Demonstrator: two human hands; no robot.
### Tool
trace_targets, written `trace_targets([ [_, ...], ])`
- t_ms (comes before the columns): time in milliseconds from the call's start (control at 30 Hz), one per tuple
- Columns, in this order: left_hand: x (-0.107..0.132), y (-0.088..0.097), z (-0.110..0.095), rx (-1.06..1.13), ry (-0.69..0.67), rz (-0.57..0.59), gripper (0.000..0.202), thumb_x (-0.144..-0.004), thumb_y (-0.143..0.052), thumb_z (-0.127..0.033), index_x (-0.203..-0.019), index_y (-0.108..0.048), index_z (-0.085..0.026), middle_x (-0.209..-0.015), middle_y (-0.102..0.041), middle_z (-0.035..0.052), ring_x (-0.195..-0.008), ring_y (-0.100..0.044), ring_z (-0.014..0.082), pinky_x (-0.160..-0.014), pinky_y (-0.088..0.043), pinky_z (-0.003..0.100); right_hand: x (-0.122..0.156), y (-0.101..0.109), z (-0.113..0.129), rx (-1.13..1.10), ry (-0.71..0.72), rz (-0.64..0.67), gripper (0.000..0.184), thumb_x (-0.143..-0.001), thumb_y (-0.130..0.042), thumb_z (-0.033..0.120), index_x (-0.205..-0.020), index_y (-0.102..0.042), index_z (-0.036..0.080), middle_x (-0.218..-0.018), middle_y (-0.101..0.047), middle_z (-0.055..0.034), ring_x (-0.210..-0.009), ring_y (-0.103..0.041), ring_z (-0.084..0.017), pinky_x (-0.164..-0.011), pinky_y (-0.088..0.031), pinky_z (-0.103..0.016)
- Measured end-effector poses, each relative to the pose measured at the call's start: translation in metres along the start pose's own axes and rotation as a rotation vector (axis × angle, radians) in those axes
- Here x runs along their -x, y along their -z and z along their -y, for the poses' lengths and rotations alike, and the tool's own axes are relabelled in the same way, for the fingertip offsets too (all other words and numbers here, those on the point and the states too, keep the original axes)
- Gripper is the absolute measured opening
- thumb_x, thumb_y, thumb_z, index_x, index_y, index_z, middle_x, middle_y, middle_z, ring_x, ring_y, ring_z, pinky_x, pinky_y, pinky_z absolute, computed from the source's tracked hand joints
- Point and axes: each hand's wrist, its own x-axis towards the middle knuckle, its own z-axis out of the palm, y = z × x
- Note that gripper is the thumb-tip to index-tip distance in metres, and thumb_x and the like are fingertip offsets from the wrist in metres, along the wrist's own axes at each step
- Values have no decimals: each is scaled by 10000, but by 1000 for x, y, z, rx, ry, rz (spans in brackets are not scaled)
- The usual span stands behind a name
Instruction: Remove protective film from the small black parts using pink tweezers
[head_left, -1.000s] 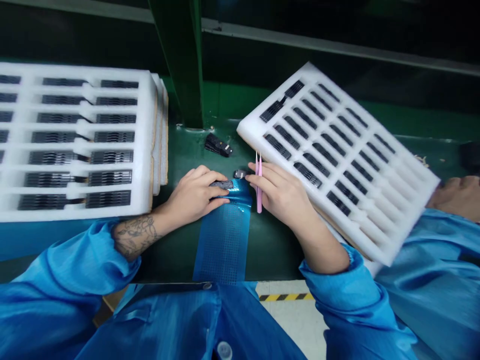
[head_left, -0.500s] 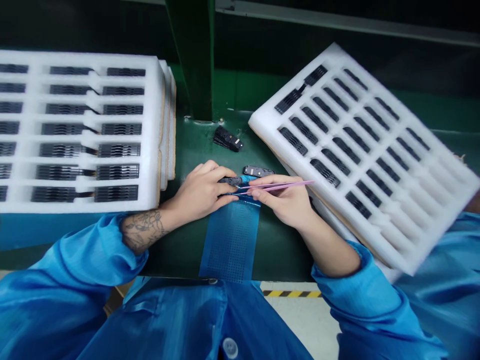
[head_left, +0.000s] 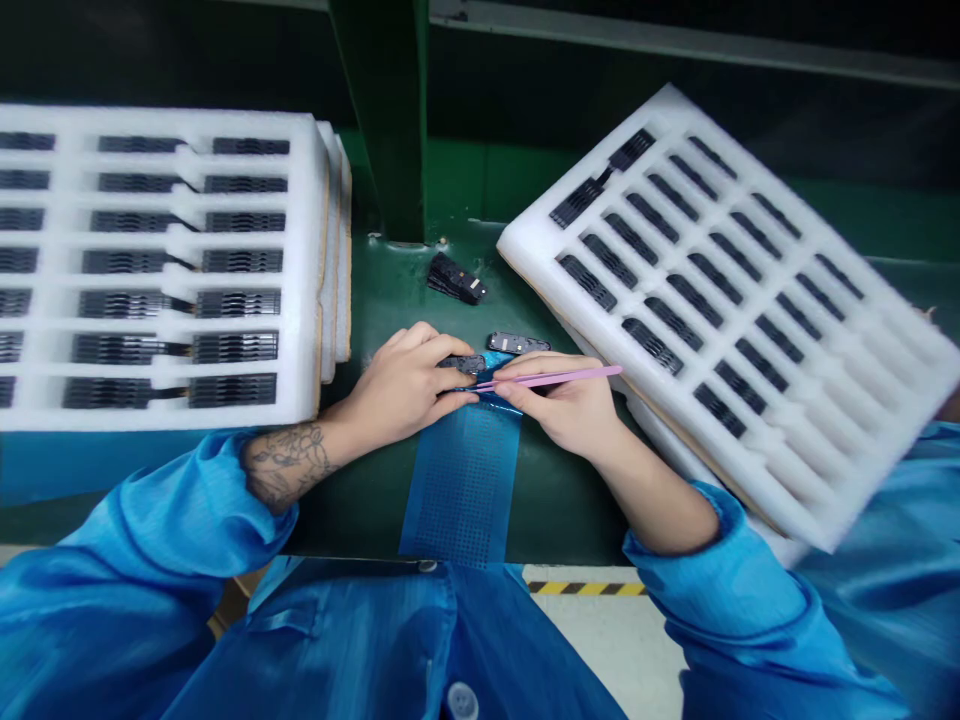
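Observation:
Pink tweezers are pinched in my right hand, their tips at the fingers of my left hand. A small black plastic part sits between my left index finger and the other fingers, and my left thumb rests on the blue film strip. What the tweezer tips touch is too small to make out. Just beyond my hands lies another black part with light metal spots. A fanned pile of black parts rests farther back on the green table.
To the left is a stack of white foam trays full of black parts. A tilted white foam tray stands at the right, its slots partly filled. A green post rises behind the pile. Another person's blue sleeve shows at the right edge.
The tweezers' two arms, apart before, are now pressed together in my right hand. My left hand has stayed almost still.

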Motion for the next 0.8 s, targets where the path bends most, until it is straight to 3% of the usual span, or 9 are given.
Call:
trace_targets([
  [233,1,-1,1,-13,-16,-21,281,-971,-607,-456,-1064,-776,-252,-1228,-690,35,-1031,-567,225,-886,-497,400,1,0,-1,6,10,6,55,-829,-797,288,-858,-812,244,-869,-802,-34,-776,-746,-194,-759,-632,-358],
  [467,1,-1,1,-5,-8,-13,258,-961,-629,-449,-1060,-780,-264,-1235,-689,35,-1038,-567,221,-889,-492,396,1,-1,-5,-65,-183,-195,148,-838,-784,340,-845,-777,192,-760,-766,-41,-647,-702,-160,-610,-586,-296],
  [800,0,-3,1,-21,-27,-37,257,-960,-633,-446,-1052,-779,-256,-1220,-703,21,-996,-561,208,-853,-496,375,1,-6,-8,-2,-200,-233,160,-853,-765,346,-868,-774,187,-815,-767,-56,-741,-726,-188,-674,-592,-328],
])
